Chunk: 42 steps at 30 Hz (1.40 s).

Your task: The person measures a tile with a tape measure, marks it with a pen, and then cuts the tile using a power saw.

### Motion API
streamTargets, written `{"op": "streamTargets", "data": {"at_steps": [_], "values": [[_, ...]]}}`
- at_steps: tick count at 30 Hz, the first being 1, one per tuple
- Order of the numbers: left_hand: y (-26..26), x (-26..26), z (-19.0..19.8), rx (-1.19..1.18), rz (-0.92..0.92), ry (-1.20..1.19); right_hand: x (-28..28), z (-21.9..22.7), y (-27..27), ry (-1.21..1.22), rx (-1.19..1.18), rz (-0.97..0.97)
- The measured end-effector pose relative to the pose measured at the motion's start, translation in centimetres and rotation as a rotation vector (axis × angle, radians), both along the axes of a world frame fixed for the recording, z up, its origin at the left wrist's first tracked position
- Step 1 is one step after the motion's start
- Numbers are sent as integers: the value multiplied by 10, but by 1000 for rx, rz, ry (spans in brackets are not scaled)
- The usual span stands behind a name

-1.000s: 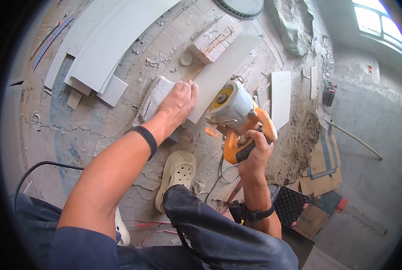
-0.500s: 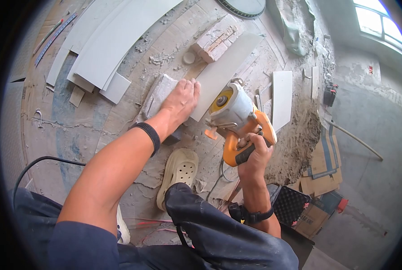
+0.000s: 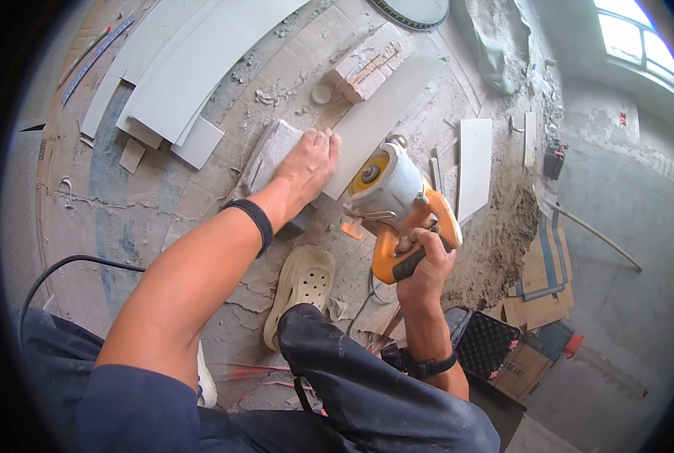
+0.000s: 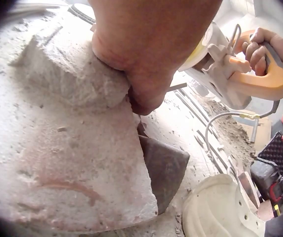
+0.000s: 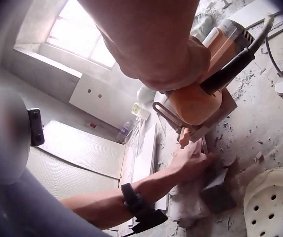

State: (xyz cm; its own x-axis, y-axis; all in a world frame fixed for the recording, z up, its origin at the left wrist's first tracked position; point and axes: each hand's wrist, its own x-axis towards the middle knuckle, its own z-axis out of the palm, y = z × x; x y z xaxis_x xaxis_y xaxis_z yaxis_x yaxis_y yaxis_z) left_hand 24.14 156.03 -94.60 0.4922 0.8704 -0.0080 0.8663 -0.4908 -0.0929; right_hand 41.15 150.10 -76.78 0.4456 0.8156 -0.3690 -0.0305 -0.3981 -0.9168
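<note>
My right hand grips the orange and black rear handle of a handheld tile cutter. The cutter's grey body, with a yellow disc at its side, overlaps the near right edge of a long pale tile strip. My left hand holds the strip's left edge with bent fingers, its thumb hidden. Under the left wrist sits a rough, plaster-crusted block, with a dark grey piece beside it. From the right wrist, the cutter's orange housing appears just above the left hand.
A cracked brick stands by the strip's far end, near a small round cap. Long white panels lie at the upper left, another tile piece to the right. A clog-shod foot is close below; rubble lines the wall.
The cutter has shifted slightly towards the body along the strip. Both hands keep their holds, and the head view has drifted a little.
</note>
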Motion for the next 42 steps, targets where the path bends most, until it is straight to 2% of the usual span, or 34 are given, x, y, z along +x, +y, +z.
{"op": "streamTargets", "data": {"at_steps": [14, 16, 38, 40, 42], "values": [[1, 2, -2, 36, 31, -12, -4, 0, -13, -32, -26, 15], [1, 3, -2, -64, 19, -55, -5, 1, -15, -27, -28, 26], [1, 1, 1, -62, 13, -33, -14, 0, -32, -61, -36, -5], [1, 1, -5, 39, 2, -41, -14, 0, -33, -55, -24, -23], [-1, 2, -11, 33, 3, -87, -15, 2, -36, -48, -29, -35]]}}
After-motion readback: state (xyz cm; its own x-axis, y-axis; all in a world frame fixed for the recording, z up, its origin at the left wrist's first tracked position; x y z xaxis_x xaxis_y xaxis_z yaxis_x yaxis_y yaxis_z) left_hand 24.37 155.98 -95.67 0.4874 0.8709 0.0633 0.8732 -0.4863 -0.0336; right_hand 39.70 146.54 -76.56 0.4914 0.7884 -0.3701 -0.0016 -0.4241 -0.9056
